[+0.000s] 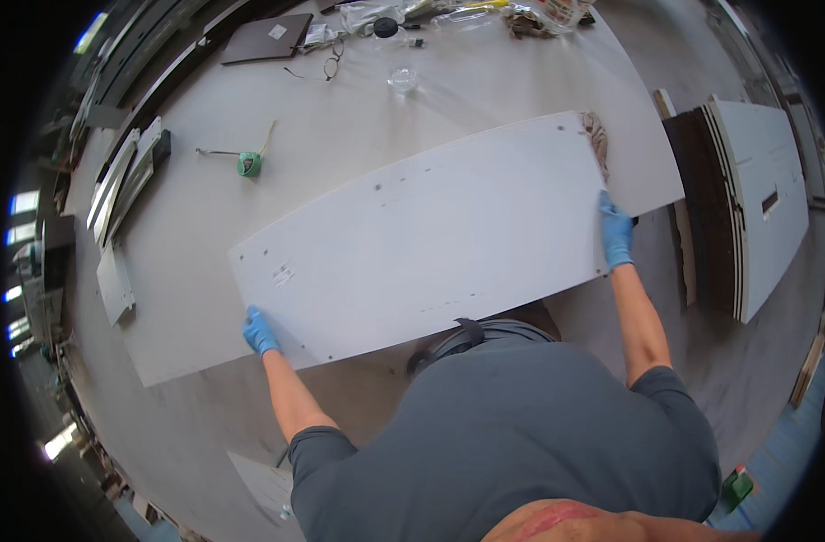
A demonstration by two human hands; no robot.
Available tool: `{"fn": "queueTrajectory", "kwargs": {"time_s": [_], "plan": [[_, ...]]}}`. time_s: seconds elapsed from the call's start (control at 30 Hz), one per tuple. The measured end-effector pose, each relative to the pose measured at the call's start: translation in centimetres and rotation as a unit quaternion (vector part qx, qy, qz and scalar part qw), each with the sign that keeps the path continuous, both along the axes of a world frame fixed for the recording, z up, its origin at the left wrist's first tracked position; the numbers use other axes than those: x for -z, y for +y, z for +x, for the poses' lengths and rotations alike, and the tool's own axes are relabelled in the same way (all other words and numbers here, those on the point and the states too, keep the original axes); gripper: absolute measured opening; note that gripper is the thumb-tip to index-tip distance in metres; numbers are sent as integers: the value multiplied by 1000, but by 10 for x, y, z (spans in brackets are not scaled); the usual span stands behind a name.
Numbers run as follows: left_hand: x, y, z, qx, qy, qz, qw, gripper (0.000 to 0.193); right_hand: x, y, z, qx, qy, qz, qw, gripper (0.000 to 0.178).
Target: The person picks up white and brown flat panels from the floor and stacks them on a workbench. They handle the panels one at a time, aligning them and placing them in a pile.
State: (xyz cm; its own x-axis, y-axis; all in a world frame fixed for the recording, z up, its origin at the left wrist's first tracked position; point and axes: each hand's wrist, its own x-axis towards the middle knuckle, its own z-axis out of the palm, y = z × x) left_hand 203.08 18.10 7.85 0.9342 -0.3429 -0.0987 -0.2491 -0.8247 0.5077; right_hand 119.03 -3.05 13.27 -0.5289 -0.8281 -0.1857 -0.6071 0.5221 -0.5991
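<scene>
A long white panel (412, 244) with small holes near its edges lies slantwise over the near part of the table, its near edge jutting toward my body. My left hand (261, 331), in a blue glove, is closed on the panel's left end near the front corner. At the opposite end my right hand (616, 233), also in a blue glove, grips the short edge, its fingers partly hidden. A crumpled brownish cloth (596, 140) sticks out beside the panel's far right corner.
On the table (331, 117) are a green tape measure (249, 163), eyeglasses (332, 65), a dark flat case (266, 40) and a small clear dish (402, 79). White strips (128, 185) lie at left. Stacked panels (760, 199) stand at right.
</scene>
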Motion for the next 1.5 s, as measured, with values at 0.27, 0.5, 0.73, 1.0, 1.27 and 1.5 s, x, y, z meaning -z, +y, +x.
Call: {"fn": "queueTrajectory", "kwargs": {"time_s": [0.27, 0.5, 0.73, 1.0, 1.27, 1.5], "plan": [[-24, 48, 90, -21, 23, 13, 999, 57, 3, 21, 124, -7, 27, 114, 993, 70], [-14, 32, 103, 0, 40, 49, 998, 58, 13, 22, 138, 0, 59, 141, 988, 76], [1, 19, 102, 15, 20, 57, 998, 66, 20, 21, 140, -21, 104, 136, 985, 79], [-23, -5, 93, 65, -26, 135, 988, 61, 5, 8, 142, -90, 115, 206, 967, 79], [-82, -123, -1, 223, -235, -122, 938, 47, -52, 2, 165, -178, 158, 230, 944, 63], [-81, -197, -254, 460, -23, -243, 854, 46, -74, 16, 144, -196, 70, 182, 961, 57]]}}
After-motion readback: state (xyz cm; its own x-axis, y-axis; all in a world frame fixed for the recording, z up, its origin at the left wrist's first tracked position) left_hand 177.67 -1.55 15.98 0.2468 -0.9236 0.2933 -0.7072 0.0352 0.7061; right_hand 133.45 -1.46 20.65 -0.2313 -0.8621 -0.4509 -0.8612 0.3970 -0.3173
